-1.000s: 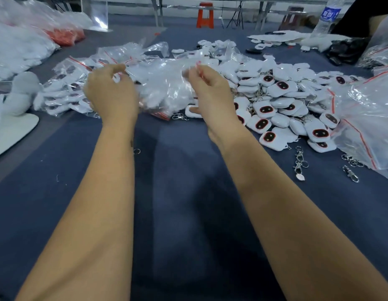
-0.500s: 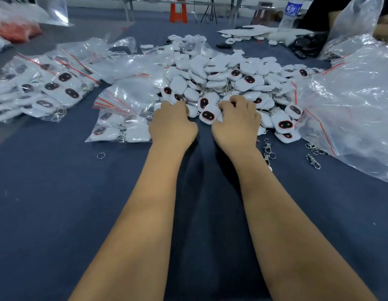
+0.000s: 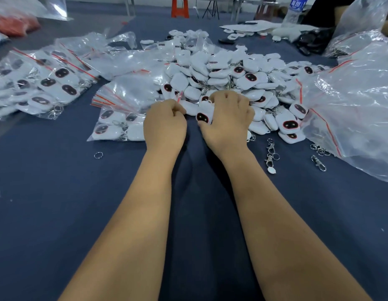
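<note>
A big heap of white keychain fobs point(image 3: 221, 70) with dark oval faces lies on the blue cloth table point(image 3: 47, 203). My right hand point(image 3: 227, 118) grips one white fob point(image 3: 202, 117) at the near edge of the heap, fingers curled over it. My left hand point(image 3: 164, 124) sits beside it, fingers curled and pinching the red-striped edge of a clear zip bag point(image 3: 132, 94). A filled bag of fobs point(image 3: 117, 127) lies just left of my left hand.
More filled bags point(image 3: 43, 83) lie at the left. A large clear plastic bag point(image 3: 358, 109) bulges at the right. Loose metal clasps point(image 3: 271, 153) and a split ring point(image 3: 98, 155) lie on the cloth. A water bottle point(image 3: 295, 7) stands at the far right.
Both hands came down from holding a filled bag in the air at the left to the near edge of the heap. The right hand has taken hold of a fob.
</note>
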A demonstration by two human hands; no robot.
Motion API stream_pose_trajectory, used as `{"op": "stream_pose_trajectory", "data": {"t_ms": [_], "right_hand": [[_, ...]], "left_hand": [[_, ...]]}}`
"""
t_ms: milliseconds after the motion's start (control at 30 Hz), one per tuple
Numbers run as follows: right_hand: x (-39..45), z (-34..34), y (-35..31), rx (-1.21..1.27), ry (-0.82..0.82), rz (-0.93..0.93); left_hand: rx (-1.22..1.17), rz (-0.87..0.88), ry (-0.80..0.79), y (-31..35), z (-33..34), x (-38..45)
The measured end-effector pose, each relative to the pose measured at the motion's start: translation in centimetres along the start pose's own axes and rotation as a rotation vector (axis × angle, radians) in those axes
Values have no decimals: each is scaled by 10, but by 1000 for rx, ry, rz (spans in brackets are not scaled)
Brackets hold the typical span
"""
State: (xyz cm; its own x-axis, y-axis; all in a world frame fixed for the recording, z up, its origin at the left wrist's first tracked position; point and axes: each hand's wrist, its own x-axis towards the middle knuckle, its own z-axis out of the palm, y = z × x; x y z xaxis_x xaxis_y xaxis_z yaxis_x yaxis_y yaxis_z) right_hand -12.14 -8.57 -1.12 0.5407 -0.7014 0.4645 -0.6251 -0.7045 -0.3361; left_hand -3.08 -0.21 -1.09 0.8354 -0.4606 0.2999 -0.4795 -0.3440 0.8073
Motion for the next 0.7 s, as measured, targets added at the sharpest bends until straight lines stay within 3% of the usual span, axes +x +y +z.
{"op": "stream_pose_trajectory", "data": {"t_ms": [67,133,300,433,600,700], "right_hand": [[-3,-3,-4,72,47,-86],[-2,-5,-13,232,23,-59],[1,-7,-31,846,-9,223],[-2,-5,-20,1254,-123,443],[-2,-5,-13,1530,-160,499],[-2,-3,-11,1432,-181,466]], "left_hand": [[-141,-19,44,3,-1,-2],[-240,-15,49,6,-2,-5],[-201,49,-15,4,-2,-6],[-125,62,-55,5,-1,-7],[-305,21,-11,12,-3,-8],[-342,16,-105,13,-3,-9]]}}
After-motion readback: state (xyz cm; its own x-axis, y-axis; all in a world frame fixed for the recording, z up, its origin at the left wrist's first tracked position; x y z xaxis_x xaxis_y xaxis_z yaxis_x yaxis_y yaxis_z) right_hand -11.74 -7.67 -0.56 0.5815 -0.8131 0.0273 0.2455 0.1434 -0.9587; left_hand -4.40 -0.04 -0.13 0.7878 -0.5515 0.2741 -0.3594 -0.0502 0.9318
